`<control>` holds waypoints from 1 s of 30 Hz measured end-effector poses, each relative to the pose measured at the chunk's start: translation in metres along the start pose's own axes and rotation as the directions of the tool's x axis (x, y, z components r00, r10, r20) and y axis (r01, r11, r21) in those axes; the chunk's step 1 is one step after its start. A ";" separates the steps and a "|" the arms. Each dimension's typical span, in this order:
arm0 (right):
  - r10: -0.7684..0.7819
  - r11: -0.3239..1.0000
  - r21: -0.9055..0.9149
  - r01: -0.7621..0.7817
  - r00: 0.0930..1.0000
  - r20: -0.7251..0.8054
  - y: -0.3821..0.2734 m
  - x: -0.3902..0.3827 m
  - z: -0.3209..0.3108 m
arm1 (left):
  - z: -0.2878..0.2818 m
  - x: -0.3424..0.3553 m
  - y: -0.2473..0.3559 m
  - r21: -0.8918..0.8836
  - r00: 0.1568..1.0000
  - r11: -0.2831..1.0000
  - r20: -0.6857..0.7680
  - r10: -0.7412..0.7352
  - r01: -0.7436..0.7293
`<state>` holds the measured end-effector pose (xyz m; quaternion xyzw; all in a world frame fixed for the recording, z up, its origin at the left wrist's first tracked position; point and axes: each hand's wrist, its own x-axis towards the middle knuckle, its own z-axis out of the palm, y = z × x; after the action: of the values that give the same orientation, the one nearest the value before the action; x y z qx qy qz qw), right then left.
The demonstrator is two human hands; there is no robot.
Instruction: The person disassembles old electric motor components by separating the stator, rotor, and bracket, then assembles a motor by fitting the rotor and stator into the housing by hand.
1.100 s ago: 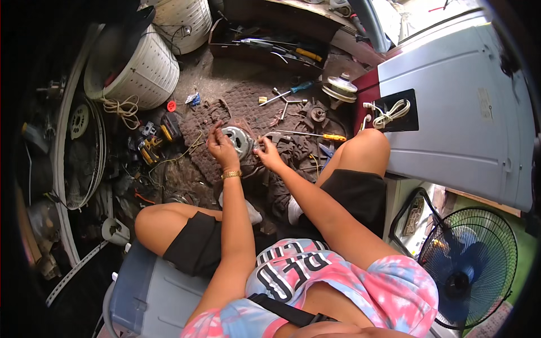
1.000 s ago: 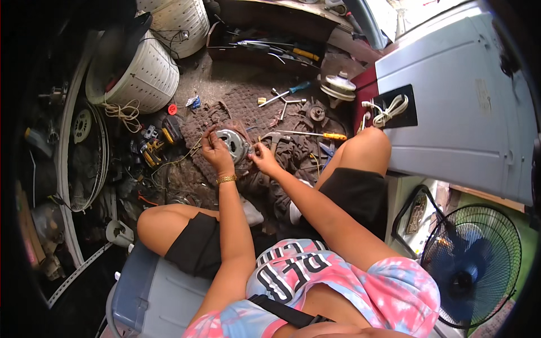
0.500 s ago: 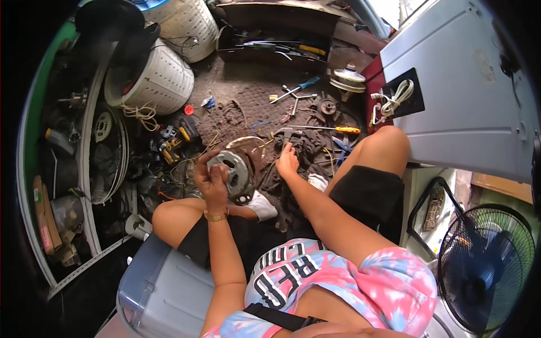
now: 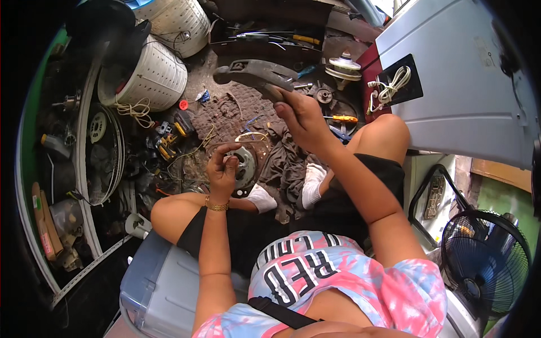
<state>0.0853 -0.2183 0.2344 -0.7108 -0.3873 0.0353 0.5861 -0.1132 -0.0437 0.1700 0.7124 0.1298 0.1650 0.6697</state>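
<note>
My right hand [image 4: 307,121] is closed around the handle of a claw hammer [image 4: 256,72], lifted above the floor with its metal head pointing left. My left hand [image 4: 221,176] has its thumb and fingers at the edge of a round grey metal housing [image 4: 246,177] with cut-outs, low between my knees. The hand partly covers the housing, and how firmly the fingers press on it is hard to see. A crumpled dark rag [image 4: 284,163] lies between my feet, to the right of the housing.
An orange-handled screwdriver [image 4: 345,119] and a pulley-like white part [image 4: 342,70] lie to the right, beside a large grey panel [image 4: 462,73]. On the left are a yellow-black power tool [image 4: 163,141] and perforated white tubs [image 4: 149,76]. A toolbox [image 4: 270,53] stands ahead; a fan [image 4: 484,262] stands right.
My right hand has raised the hammer from the rag area, up toward me. My left hand and the metal housing have shifted slightly; the housing now sits lower and more hidden behind the hand.
</note>
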 end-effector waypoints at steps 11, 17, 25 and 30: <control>0.363 0.926 -0.160 -0.342 0.923 0.126 0.050 -0.050 -0.009 | -0.005 -0.006 0.004 0.142 0.976 0.983 0.199 0.091 -0.121; 0.232 0.970 0.040 -0.241 0.960 0.160 0.067 -0.057 0.012 | -0.003 -0.004 -0.002 0.130 0.926 0.984 0.373 0.066 -0.122; 0.276 0.953 -0.198 -0.230 0.929 0.246 0.089 -0.052 0.051 | 0.002 0.019 0.028 0.005 0.913 0.973 0.346 0.215 -0.231; 0.298 0.954 0.025 -0.300 0.952 0.063 0.044 0.006 0.022 | -0.018 0.030 0.073 -0.164 0.947 0.949 0.135 0.291 -0.269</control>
<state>0.1007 -0.1977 0.1920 -0.7498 -0.2916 0.1511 0.5744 -0.0955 -0.0202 0.2456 0.6845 -0.0383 0.2108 0.6968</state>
